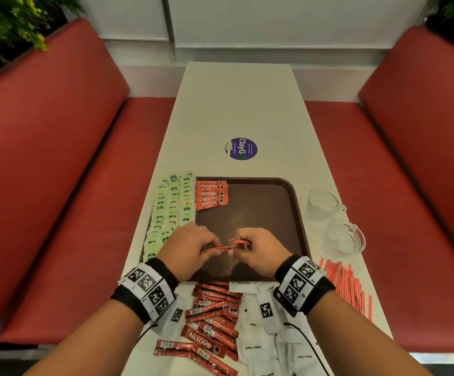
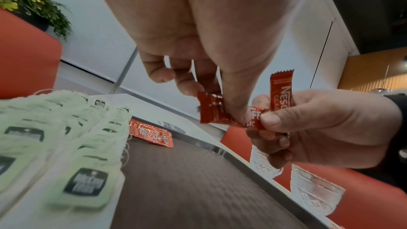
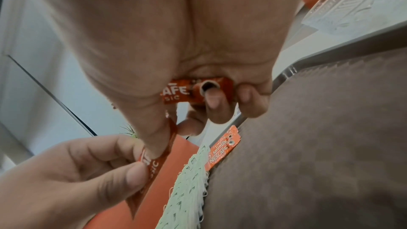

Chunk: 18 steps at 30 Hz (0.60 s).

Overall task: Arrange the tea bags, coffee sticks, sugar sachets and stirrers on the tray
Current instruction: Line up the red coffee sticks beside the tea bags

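Note:
Over the near part of the brown tray (image 1: 274, 202), my left hand (image 1: 211, 246) and right hand (image 1: 241, 249) each pinch one end of a red coffee stick (image 1: 223, 249) (image 2: 253, 119). My right hand also holds a second coffee stick (image 1: 238, 241) (image 2: 282, 90) (image 3: 198, 91) under its curled fingers. Green tea bags (image 1: 171, 210) (image 2: 66, 137) lie in rows on the tray's left side. A small stack of coffee sticks (image 1: 211, 195) (image 3: 222, 152) sits beside them at the far end.
Loose coffee sticks (image 1: 215, 316) and white sugar sachets (image 1: 261, 335) lie on the table in front of the tray. Red-striped stirrers (image 1: 348, 286) lie at the near right. Two glass cups (image 1: 326, 202) (image 1: 345, 237) stand right of the tray. Red benches flank the table.

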Each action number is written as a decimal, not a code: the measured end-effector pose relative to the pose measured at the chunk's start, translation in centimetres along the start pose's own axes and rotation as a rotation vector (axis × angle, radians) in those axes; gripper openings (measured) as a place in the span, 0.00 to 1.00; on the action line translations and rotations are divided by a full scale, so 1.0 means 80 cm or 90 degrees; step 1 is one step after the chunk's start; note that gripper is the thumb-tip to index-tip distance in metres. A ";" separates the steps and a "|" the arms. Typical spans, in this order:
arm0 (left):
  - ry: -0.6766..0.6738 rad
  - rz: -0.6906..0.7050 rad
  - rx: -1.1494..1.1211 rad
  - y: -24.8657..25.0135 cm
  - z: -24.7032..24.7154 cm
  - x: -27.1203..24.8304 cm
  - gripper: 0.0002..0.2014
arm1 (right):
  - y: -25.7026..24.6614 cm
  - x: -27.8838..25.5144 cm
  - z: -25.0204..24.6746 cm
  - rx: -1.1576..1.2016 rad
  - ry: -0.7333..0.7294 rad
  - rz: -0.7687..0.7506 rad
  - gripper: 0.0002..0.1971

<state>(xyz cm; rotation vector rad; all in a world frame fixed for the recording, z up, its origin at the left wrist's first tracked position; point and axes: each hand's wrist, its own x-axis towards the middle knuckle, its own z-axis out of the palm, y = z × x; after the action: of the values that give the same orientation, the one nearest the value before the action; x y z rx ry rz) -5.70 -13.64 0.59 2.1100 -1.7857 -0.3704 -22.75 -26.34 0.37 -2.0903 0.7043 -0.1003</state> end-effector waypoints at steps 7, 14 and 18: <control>-0.070 -0.020 0.000 -0.015 -0.016 0.053 0.04 | 0.000 0.025 -0.019 -0.015 0.037 0.026 0.10; -0.079 -0.197 0.055 -0.072 -0.024 0.140 0.05 | 0.011 0.041 -0.039 0.010 0.043 0.117 0.03; -0.156 -0.230 0.149 -0.090 -0.006 0.173 0.06 | 0.015 0.042 -0.039 -0.003 0.016 0.125 0.02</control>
<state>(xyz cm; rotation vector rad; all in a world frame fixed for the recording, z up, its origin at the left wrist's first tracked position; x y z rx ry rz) 3.30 -26.16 -1.66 2.6641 -1.6329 -0.5560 -21.47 -30.89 0.62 -2.0162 0.9211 -0.0152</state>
